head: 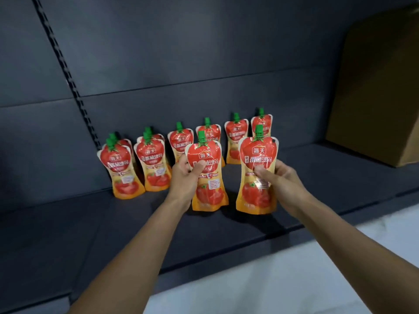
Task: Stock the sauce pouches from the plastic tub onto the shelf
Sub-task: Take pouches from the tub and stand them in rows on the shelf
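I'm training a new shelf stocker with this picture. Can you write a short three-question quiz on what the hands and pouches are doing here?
1. True or false: each hand holds one sauce pouch.
2. What colour are the pouch caps?
3. What stands at the right end of the shelf? A) a plastic tub B) a cardboard box C) a glass jar

Key
1. True: the left hand grips a pouch and the right hand grips another pouch, both upright in front of the stocked row.
2. Green.
3. B, the cardboard box on the dark shelf.
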A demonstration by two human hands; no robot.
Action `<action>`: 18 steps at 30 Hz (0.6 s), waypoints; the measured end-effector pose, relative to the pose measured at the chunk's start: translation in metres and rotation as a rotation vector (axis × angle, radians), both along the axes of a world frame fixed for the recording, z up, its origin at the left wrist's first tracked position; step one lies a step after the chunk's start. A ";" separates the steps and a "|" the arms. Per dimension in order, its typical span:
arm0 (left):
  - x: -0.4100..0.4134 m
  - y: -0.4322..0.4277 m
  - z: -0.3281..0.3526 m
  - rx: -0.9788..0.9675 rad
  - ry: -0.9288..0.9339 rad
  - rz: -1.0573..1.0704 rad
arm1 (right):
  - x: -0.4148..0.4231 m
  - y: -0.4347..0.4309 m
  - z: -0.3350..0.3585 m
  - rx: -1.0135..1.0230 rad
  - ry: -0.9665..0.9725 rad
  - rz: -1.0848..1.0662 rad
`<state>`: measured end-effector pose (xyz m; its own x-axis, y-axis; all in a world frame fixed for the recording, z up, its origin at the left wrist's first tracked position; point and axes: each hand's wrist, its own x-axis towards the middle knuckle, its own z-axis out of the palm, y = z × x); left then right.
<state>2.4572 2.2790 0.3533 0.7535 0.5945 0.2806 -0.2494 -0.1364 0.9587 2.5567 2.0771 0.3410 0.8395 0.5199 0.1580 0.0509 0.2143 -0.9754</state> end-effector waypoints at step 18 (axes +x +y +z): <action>0.033 0.090 0.066 0.711 0.522 -0.048 | 0.065 0.061 0.048 -0.470 -0.371 0.237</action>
